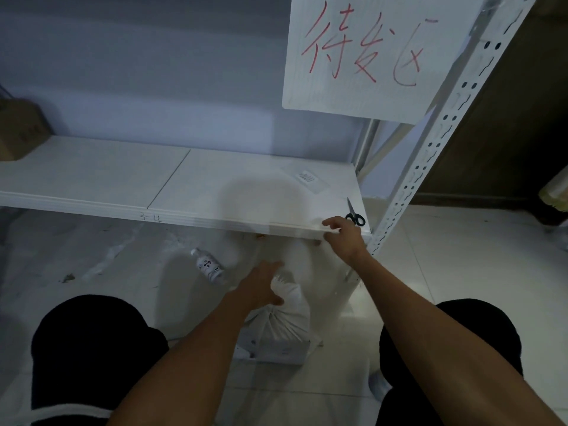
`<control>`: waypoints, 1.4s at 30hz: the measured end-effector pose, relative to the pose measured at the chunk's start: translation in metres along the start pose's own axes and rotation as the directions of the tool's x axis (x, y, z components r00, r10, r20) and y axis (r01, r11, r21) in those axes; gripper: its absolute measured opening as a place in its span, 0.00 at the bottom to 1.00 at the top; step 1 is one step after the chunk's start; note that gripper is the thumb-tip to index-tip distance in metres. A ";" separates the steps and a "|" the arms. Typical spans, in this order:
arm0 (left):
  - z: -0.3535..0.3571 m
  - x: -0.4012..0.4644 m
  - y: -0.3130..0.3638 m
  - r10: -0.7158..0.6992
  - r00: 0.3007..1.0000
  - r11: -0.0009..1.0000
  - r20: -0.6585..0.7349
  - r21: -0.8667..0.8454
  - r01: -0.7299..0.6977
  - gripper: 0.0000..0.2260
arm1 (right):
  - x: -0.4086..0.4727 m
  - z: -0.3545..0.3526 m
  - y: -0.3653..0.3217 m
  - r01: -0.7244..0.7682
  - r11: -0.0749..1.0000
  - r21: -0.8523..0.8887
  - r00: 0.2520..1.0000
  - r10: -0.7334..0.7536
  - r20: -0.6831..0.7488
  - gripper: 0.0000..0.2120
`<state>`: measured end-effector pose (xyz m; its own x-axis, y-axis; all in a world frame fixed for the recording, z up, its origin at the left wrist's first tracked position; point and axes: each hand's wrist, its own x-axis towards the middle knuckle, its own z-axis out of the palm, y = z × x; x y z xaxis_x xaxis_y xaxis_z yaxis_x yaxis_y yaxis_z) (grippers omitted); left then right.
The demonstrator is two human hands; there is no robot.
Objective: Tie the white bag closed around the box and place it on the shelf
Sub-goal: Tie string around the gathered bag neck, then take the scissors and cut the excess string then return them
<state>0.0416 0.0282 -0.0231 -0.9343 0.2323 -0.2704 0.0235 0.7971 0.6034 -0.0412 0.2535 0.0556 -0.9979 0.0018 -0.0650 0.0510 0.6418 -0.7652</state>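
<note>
The white bag (290,324) sits on the floor between my knees, its top gathered into a twisted neck. The white box (276,350) shows through its lower part. My left hand (261,285) wraps the bag's neck, thumb under it and fingers stretched forward. My right hand (342,236) is at the front edge of the white shelf (123,179), index finger and thumb pinched at the lip. Whether anything is between them I cannot make out.
Black-handled scissors (356,216) lie on the shelf just behind my right hand. A small flat packet (307,177) lies farther back. A cardboard box (18,130) stands at the shelf's left end. A bottle (210,266) lies on the floor. A perforated upright (445,133) and a handwritten sign (368,56) are at right.
</note>
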 end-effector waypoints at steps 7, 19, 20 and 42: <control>0.018 0.023 -0.021 0.024 0.997 0.994 0.070 0.106 -0.031 0.41 | 0.070 -0.016 0.029 -0.138 0.987 -0.078 0.979 0.124 -0.163 0.12; 0.062 0.063 -0.066 -0.050 0.999 0.998 -0.014 -0.023 0.050 0.30 | 0.140 0.006 0.077 -0.365 0.878 -0.310 0.918 0.283 -0.279 0.18; 0.061 0.067 -0.068 -0.054 0.998 0.998 -0.016 -0.032 0.053 0.30 | 0.144 0.007 0.079 -0.365 0.871 -0.329 0.916 0.273 -0.294 0.19; 0.035 0.110 -0.071 0.012 0.991 0.947 -0.131 -0.315 -0.053 0.08 | 0.149 -0.009 0.075 -0.411 0.868 -0.279 0.893 0.321 -0.317 0.21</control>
<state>-0.0503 0.0165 -0.1218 -0.9724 0.1673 -0.1625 -0.0399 0.5670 0.8227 -0.1865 0.3091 -0.0055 -0.8871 0.4505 -0.1011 0.4433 0.7701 -0.4588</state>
